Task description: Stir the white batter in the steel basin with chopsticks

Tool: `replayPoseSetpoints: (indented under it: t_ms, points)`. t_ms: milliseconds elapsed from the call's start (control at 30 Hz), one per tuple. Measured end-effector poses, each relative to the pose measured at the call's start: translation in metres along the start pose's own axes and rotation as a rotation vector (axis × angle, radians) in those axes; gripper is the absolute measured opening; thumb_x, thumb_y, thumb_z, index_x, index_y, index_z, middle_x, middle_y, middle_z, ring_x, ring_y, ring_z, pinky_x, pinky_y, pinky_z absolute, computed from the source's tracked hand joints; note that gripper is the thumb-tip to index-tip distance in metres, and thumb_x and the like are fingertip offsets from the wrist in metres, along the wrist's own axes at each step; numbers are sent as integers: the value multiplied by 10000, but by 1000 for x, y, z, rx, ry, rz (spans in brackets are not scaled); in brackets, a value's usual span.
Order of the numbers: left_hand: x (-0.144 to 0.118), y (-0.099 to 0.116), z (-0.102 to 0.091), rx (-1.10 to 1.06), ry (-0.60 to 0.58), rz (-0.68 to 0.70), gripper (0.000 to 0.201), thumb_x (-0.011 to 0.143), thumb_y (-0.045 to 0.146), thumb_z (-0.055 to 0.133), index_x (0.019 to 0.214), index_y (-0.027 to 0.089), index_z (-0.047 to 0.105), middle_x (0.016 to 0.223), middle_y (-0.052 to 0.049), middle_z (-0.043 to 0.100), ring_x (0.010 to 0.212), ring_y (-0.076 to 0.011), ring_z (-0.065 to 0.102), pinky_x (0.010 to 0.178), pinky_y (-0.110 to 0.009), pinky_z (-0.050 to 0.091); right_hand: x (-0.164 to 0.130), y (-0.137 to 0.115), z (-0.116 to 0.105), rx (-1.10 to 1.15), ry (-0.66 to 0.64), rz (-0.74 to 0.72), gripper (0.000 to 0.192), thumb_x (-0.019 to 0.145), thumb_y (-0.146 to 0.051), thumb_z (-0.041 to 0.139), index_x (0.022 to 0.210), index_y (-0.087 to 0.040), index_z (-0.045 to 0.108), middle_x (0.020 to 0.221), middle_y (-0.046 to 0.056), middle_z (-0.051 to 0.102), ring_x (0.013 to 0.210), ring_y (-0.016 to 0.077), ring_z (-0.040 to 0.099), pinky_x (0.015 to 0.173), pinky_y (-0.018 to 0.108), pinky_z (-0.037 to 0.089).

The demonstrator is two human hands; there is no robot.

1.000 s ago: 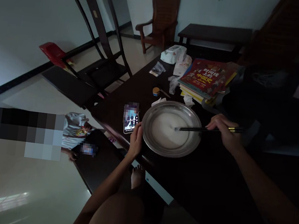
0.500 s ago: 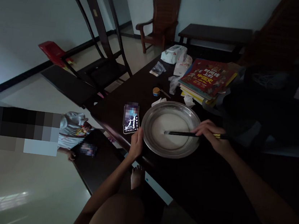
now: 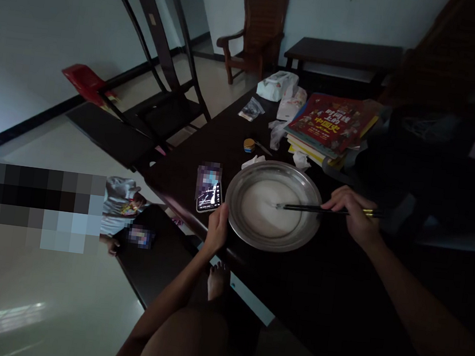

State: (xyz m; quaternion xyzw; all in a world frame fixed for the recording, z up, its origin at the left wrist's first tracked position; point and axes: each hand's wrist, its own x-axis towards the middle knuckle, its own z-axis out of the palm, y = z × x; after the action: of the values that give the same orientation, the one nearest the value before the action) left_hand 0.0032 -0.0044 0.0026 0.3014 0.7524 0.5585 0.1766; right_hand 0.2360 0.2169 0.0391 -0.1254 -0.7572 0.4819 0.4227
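Holding chopsticks (image 3: 311,208) w/ R hand (image 3: 356,216); L hand (image 3: 216,228) @ bowl (image 3: 270,244) rim.

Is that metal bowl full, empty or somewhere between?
Partly full: a whitish mixture covers the bottom of the metal bowl, whose wall shows bare above it.

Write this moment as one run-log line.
left hand: touching edge of metal bowl | right hand: holding chopsticks, tips in whitish contents | phone: screen lit, beside left hand
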Motion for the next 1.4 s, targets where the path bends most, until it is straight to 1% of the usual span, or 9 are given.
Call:
replayPoseSetpoints:
  t_ms: [67,200,400,567,733,933,1067,1267,1400]
  points:
    - [0,-1,0,-1,-2,-1,647,853,767,355,661,171,520,660,-10,523,654,-139,442,653,-282,392,0,-2,-1,46,-9,16,372,988,-356,471,694,-267,682,698,23,698,736,212,589,744,385,457]
    - [0,-1,0,5,1,-3,642,873,739,348,702,159,564,695,-24,571,689,-149,478,691,-287,412,0,-7,3,-64,-165,111,283,964,-396,525,842,-280,752,800,30,694,782,199,625,740,357,474]
    - [-1,0,0,16,2,10,637,870,746,348,663,171,524,665,-9,531,664,-138,445,659,-279,395,0,-8,0,-63,35,143,286,962,-423,523,793,-271,697,713,21,684,738,204,639,713,355,482]
    - [0,-1,1,11,13,7,644,856,766,355,648,176,510,645,-2,507,651,-135,431,643,-278,385,-2,-11,5,-102,-147,143,288,961,-417,525,829,-264,731,818,34,716,811,207,654,767,363,494]
    - [0,-2,0,4,-3,15,658,855,774,340,676,170,529,669,-9,530,664,-139,449,657,-278,401,0,-10,1,-87,5,163,275,962,-420,525,828,-270,712,757,16,712,770,202,665,755,357,498]
    - [-1,1,1,3,-5,0,659,854,773,339,696,167,542,689,-13,539,673,-140,446,673,-283,404,-1,-10,5,-96,-122,159,273,947,-431,551,834,-266,738,823,29,723,813,199,667,768,346,507]
    - [-1,2,0,5,-15,6,645,866,758,338,691,170,536,682,-9,527,670,-140,440,666,-282,397,-2,-8,4,-68,20,191,258,957,-435,536,869,-271,715,757,7,724,762,189,677,764,339,506]
    - [-1,0,0,5,-11,-3,637,874,744,347,703,165,551,703,-16,551,701,-147,467,702,-285,406,-2,-10,6,-85,-121,159,244,948,-416,556,874,-265,732,820,21,735,829,193,667,785,331,503]
    - [-1,1,0,-8,-7,-15,635,863,750,362,684,167,539,690,-16,546,689,-147,456,674,-283,398,-3,-10,5,-78,-5,193,250,957,-423,537,882,-263,714,778,10,729,789,192,681,781,337,509]
